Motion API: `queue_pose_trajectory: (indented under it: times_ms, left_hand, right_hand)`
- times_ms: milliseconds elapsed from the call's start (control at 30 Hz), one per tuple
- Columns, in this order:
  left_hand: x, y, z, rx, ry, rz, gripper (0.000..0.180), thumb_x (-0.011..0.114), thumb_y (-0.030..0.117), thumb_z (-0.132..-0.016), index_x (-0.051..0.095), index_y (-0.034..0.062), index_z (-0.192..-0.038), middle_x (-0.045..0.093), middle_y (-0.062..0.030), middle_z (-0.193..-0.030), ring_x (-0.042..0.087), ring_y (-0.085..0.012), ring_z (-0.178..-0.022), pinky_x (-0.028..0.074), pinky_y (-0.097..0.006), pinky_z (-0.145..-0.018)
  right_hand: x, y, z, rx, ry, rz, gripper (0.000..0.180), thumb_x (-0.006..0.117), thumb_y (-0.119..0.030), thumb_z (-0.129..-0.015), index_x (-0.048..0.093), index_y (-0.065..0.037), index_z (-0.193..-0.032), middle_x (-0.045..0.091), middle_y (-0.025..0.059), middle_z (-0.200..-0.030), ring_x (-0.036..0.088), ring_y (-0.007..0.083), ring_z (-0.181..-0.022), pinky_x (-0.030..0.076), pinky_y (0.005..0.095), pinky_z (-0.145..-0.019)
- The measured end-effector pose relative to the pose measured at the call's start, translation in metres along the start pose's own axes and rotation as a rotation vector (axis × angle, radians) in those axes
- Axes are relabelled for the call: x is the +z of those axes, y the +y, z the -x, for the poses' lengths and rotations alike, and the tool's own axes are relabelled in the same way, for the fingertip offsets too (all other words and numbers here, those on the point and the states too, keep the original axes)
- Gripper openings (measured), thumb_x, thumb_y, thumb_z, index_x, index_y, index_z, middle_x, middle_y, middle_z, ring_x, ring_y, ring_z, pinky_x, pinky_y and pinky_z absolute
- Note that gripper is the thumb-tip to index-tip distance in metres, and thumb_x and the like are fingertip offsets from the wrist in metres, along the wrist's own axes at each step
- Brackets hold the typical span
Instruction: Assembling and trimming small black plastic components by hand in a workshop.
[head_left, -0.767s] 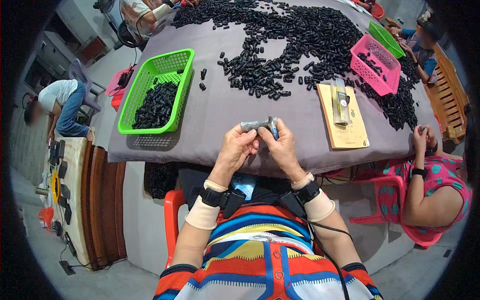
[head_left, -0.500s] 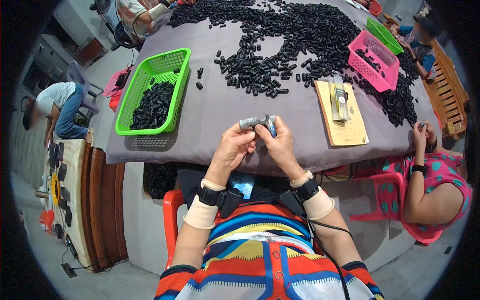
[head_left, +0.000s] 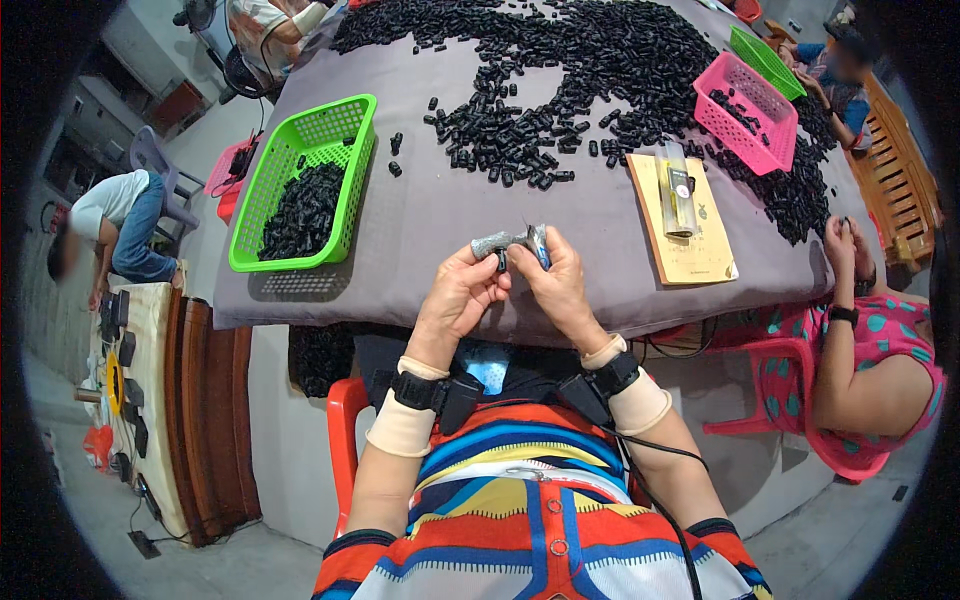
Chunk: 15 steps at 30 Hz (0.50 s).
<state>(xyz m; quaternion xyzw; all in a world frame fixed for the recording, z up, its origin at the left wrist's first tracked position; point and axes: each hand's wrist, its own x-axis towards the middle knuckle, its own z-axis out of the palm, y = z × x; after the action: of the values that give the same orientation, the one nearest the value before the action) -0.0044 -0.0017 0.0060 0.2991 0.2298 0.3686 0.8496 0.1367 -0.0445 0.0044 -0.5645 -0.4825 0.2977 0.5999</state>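
Note:
Both my hands meet over the table's near edge. My left hand (head_left: 457, 298) is closed, with a grey, rough-looking cylinder (head_left: 488, 244) lying along its thumb and forefinger. A small black cylindrical piece (head_left: 502, 261) is pinched at its fingertips. My right hand (head_left: 557, 295) is closed around a blue and silver object (head_left: 538, 242), its thumb up against the black piece. Whether the grey cylinder and the blue object are one tool, I cannot tell. To the left, a green basket (head_left: 362, 150) holds many similar black pieces; a few more lie beside it.
A large heap of black pieces (head_left: 520, 140) spreads over the far grey cloth (head_left: 400, 230). A yellow pad (head_left: 700, 255) with a clear tube (head_left: 678, 200) lies at right, near a pink basket (head_left: 708, 110) and another green basket (head_left: 765, 65). A person (head_left: 860, 370) sits close at right.
The small black piece now shows more clearly between my fingertips, below the grey cylinder. My hands have stayed almost in place. The person at right has raised their hands slightly.

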Motion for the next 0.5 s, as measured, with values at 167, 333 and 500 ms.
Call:
queue_pose_trajectory:
  times_ms: [167,333,500]
  left_hand:
    - [-0.011,0.001,0.0,0.019,-0.009,0.122,0.02,0.053,0.006,-0.086,0.056,0.0022,-0.106,0.06,-0.0074,-0.083,0.055,-0.0131,-0.066,0.046,-0.025,-0.056]
    - [-0.013,0.003,0.001,0.022,-0.004,0.148,0.022,0.053,0.006,-0.086,0.055,0.0028,-0.108,0.059,-0.0066,-0.082,0.053,-0.0125,-0.066,0.043,-0.025,-0.054]
    - [-0.016,0.002,0.002,0.023,-0.035,0.17,0.025,0.052,0.007,-0.087,0.053,0.0036,-0.112,0.057,-0.0037,-0.084,0.052,-0.0109,-0.067,0.044,-0.024,-0.056]
  right_hand:
    - [-0.005,-0.007,0.002,-0.044,-0.077,0.009,0.027,0.06,-0.022,-0.083,0.046,-0.001,-0.072,0.051,0.0099,-0.058,0.045,0.0107,-0.052,0.037,0.0305,-0.047]
    - [-0.004,-0.014,0.007,-0.085,-0.148,0.175,0.025,0.057,-0.021,-0.085,0.049,0.0,-0.073,0.05,0.0159,-0.06,0.048,0.0215,-0.049,0.036,0.0338,-0.046]
    - [-0.005,-0.019,0.009,-0.218,-0.181,0.282,0.021,0.059,-0.017,-0.081,0.05,-0.001,-0.071,0.051,0.0158,-0.062,0.052,0.0311,-0.055,0.038,0.0369,-0.048]
